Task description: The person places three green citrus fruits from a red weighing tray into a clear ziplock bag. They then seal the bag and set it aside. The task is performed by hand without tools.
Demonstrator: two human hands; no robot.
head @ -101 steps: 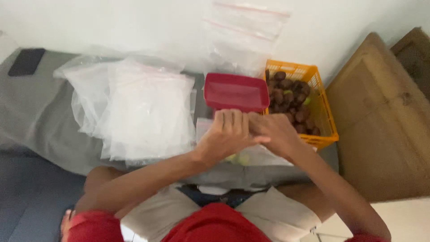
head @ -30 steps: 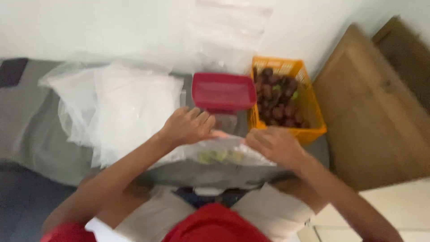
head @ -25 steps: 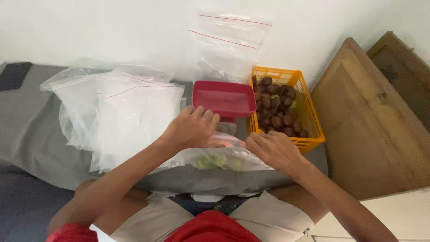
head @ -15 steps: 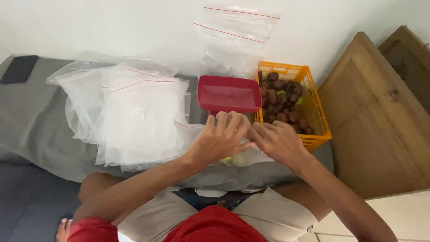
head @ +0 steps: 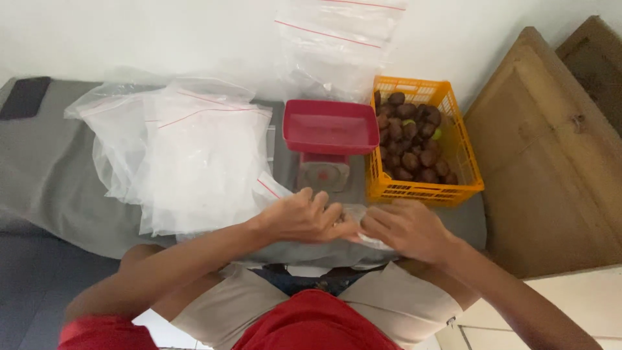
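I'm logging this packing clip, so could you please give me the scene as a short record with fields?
left hand: pinching the top edge of a small clear bag, fingers curled
right hand: pinching the same bag, close to the left hand
bag contents: hidden by the hands
behind hands: kitchen scale with empty red tray
right of scale: orange crate of brown fruit
left: pile of empty clear bags on grey cloth
far left: dark phone

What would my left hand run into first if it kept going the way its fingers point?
The left hand points rightward along the clear bag, so it would likely meet the right hand first.
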